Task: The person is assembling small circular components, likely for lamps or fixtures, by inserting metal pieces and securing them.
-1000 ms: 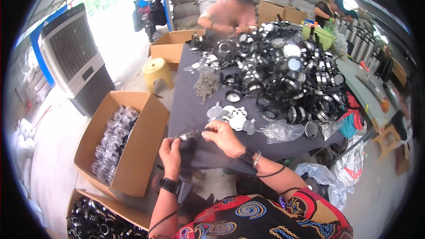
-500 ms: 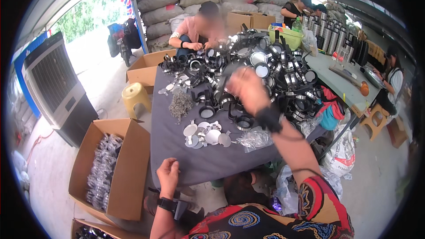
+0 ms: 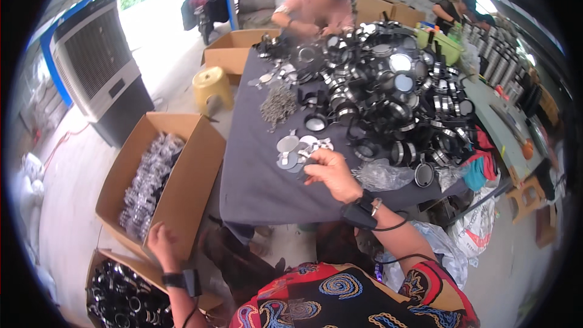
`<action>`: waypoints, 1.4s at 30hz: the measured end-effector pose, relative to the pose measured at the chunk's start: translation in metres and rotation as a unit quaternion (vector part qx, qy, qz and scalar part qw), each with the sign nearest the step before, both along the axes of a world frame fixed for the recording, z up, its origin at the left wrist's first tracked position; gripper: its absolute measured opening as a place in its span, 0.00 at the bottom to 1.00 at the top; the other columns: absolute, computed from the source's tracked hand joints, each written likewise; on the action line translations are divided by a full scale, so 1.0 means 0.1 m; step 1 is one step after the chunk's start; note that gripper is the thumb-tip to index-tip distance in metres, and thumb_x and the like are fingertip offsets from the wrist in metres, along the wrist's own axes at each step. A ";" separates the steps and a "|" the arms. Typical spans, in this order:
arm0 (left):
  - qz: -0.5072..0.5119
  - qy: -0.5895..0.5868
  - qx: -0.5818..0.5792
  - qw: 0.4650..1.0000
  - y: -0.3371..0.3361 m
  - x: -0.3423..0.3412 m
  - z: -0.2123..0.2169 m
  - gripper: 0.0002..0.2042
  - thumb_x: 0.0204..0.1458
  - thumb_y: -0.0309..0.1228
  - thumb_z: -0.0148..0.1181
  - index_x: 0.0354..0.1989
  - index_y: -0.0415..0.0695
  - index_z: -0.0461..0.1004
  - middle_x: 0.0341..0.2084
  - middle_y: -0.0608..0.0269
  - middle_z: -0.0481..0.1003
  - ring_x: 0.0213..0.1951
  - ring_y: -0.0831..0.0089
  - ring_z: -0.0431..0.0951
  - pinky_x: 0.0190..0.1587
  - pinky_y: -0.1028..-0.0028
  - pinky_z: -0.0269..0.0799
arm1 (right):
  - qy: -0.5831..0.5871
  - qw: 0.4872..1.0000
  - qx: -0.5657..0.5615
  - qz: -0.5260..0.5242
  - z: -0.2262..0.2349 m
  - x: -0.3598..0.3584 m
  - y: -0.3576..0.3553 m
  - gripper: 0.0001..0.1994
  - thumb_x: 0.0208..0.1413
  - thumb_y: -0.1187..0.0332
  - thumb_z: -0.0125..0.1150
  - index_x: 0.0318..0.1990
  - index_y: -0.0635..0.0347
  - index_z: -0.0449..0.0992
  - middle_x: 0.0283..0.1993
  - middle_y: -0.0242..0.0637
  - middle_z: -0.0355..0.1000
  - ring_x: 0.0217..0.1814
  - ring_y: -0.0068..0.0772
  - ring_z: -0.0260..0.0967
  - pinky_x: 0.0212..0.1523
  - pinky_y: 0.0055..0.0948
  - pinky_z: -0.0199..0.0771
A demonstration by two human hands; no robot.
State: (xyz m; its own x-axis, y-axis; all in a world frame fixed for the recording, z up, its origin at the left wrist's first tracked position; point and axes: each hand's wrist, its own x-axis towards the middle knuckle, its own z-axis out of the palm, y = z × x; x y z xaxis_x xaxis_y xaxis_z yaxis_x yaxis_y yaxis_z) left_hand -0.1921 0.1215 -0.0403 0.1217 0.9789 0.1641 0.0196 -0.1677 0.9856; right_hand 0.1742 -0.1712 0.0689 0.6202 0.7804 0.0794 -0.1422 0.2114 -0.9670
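- Left hand [image 3: 163, 243], fingers loosely parted, is at the brown cardboard box's [image 3: 197, 170] near edge; shiny clear-plastic pieces [image 3: 152, 185] already fill it.
- Right hand [image 3: 331, 173] pinches a small dark piece [image 3: 309, 163] above the grey-clothed table's [image 3: 255, 176] near edge.
- Flat silvery discs [image 3: 288, 144] and heaped black-and-silver rings [image 3: 388, 112], toward the far right corner, lie unboxed.

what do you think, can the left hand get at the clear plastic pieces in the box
Probably yes: the left hand appears close to the cardboard box, whose open top leaves the clear plastic pieces exposed.
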 end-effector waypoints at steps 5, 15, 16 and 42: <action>0.178 -0.001 -0.114 0.977 -0.09 -1.35 -0.66 0.07 0.57 0.28 0.49 0.37 0.40 0.72 0.19 0.72 0.66 0.17 0.83 0.64 0.18 0.84 0.59 | -0.164 0.978 0.053 -0.118 0.21 0.46 -0.12 0.04 0.56 0.76 0.55 0.37 0.67 0.70 0.33 0.31 0.70 0.29 0.20 0.69 0.29 0.21 0.73; 0.211 -0.039 -0.166 0.963 -0.12 -1.93 -1.44 0.09 0.55 0.30 0.48 0.42 0.42 0.70 0.18 0.67 0.66 0.14 0.78 0.66 0.13 0.81 0.59 | -0.564 0.660 -0.188 -0.459 1.44 2.73 -0.74 0.15 0.52 0.63 0.56 0.40 0.68 0.73 0.38 0.58 0.73 0.43 0.58 0.70 0.44 0.44 0.69; 0.201 -0.033 -0.169 0.964 -0.12 -1.81 -1.35 0.09 0.56 0.30 0.48 0.42 0.42 0.70 0.18 0.67 0.66 0.14 0.77 0.66 0.13 0.80 0.60 | -0.565 0.657 -0.216 -0.450 1.44 3.01 -0.83 0.16 0.51 0.62 0.56 0.40 0.68 0.73 0.39 0.58 0.73 0.45 0.59 0.70 0.45 0.44 0.69; 0.140 0.005 -0.198 0.970 0.06 -1.37 -1.11 0.10 0.55 0.33 0.50 0.42 0.47 0.72 0.19 0.67 0.68 0.16 0.75 0.70 0.16 0.78 0.64 | -0.613 0.673 -0.252 -0.329 1.11 3.07 -1.02 0.14 0.53 0.62 0.56 0.40 0.64 0.72 0.40 0.52 0.73 0.46 0.54 0.69 0.47 0.44 0.67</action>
